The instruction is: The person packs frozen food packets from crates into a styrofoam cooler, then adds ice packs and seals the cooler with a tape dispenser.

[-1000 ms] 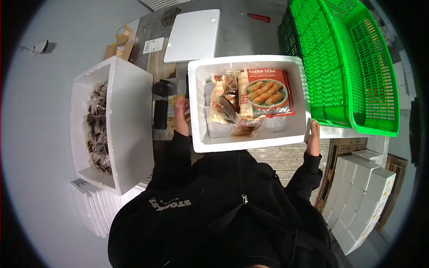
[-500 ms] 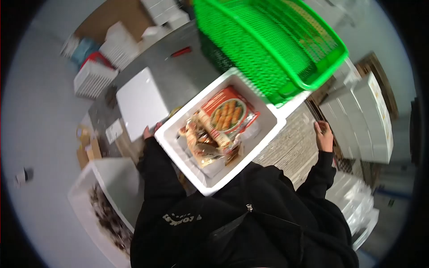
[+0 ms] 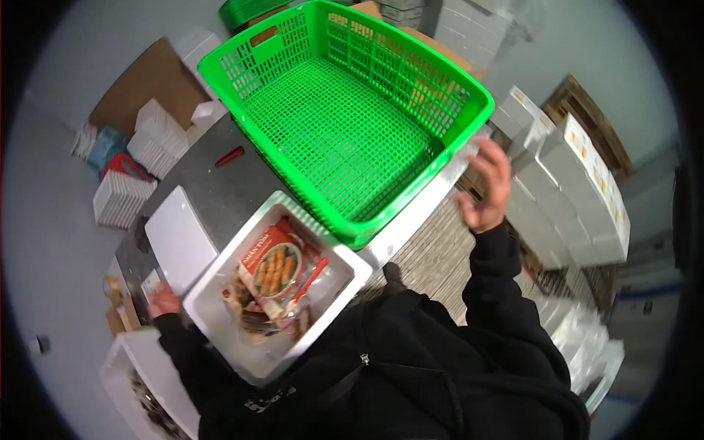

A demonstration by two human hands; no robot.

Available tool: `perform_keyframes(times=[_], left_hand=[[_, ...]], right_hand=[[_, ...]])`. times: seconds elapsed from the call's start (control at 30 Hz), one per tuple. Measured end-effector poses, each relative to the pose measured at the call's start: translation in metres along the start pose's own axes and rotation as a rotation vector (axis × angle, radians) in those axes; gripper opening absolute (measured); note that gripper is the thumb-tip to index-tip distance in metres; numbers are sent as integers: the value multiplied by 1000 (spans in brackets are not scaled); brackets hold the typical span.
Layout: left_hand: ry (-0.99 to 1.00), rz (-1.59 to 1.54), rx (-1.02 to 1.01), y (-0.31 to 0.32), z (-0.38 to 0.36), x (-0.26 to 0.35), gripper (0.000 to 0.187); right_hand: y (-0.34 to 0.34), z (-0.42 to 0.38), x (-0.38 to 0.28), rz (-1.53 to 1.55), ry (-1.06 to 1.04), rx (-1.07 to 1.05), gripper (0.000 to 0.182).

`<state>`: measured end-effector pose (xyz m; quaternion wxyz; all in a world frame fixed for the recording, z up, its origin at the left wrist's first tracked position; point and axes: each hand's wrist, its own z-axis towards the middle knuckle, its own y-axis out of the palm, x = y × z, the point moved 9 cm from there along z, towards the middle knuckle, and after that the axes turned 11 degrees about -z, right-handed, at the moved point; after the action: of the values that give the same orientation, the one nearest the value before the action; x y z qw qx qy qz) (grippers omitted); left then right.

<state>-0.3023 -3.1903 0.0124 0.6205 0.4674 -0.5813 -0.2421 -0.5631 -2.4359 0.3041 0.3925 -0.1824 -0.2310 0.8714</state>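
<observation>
My right hand (image 3: 487,189) is raised beside the near right corner of a green plastic basket (image 3: 352,229), fingers apart and curved, holding nothing. The basket is bare inside. My left hand (image 3: 163,300), slightly blurred, is off the left side of a white foam box (image 3: 350,273), near the lower corner of a flat white lid (image 3: 182,238). Its fingers look spread, with nothing in them. Inside the box lie a red food packet (image 3: 275,264) picturing golden rolls and a clear bag of brownish food (image 3: 253,317), partly under the packet.
The grey metal table (image 3: 220,194) carries a red-handled tool (image 3: 229,156). Stacked white trays (image 3: 121,198) stand at the far left. Another foam box (image 3: 121,363) with dark contents is at lower left. White cartons (image 3: 579,198) are piled to the right.
My right hand has risen toward the basket corner, and my left hand has moved away from the foam box. The view has shifted, showing more of the basket's inside.
</observation>
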Motion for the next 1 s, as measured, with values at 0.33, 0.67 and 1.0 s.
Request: perform_keyframes(times=[0.33,0.67,1.0], left_hand=[[1156,470,948,220,-249,-109,25],[1495,960,620,376,-230,-195,29],[809,459,-76,414,-62,-303,39]], right_hand=[[69,34,6,180,-397,216,57],[-11,192,52,542,-188,372,35],[-222,93,43,169,-140,612,39]])
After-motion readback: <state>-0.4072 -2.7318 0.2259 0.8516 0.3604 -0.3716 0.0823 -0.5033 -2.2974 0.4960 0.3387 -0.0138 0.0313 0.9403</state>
